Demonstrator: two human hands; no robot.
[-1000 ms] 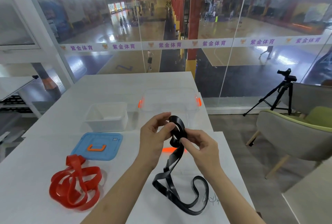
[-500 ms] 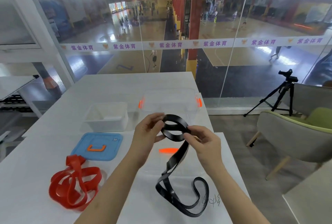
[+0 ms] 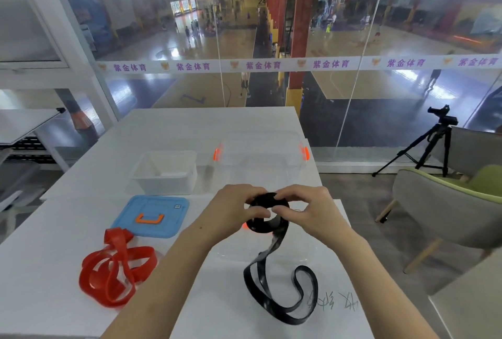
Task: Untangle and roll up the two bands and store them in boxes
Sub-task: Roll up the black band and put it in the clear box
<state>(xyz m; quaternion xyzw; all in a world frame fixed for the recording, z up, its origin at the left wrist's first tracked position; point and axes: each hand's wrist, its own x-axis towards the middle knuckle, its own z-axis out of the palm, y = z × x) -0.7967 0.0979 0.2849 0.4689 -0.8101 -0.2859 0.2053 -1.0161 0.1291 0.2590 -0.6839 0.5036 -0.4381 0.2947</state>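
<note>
Head cam: both hands, left hand (image 3: 239, 209) and right hand (image 3: 307, 208), now have fingers pinched on the black band (image 3: 267, 217), coil tighter than a second ago, tail still trailing toward 6 o'clock. Red band (image 3: 116, 270) sits tangled on the bench (image 3: 40, 270) at 9; white box (image 3: 165, 171) and blue lid (image 3: 152, 215) wait around 10.

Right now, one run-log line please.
both hands rolling black band | tail on table | red band tangled | boxes empty

The purple characters 紫金体育 are repeated along a white strip (image 3: 271, 65) on the glass wall. The number 24 is seen on a far yellow wall (image 3: 261, 1). Handwriting on the near right counter (image 3: 334, 304) cannot be read.
</note>
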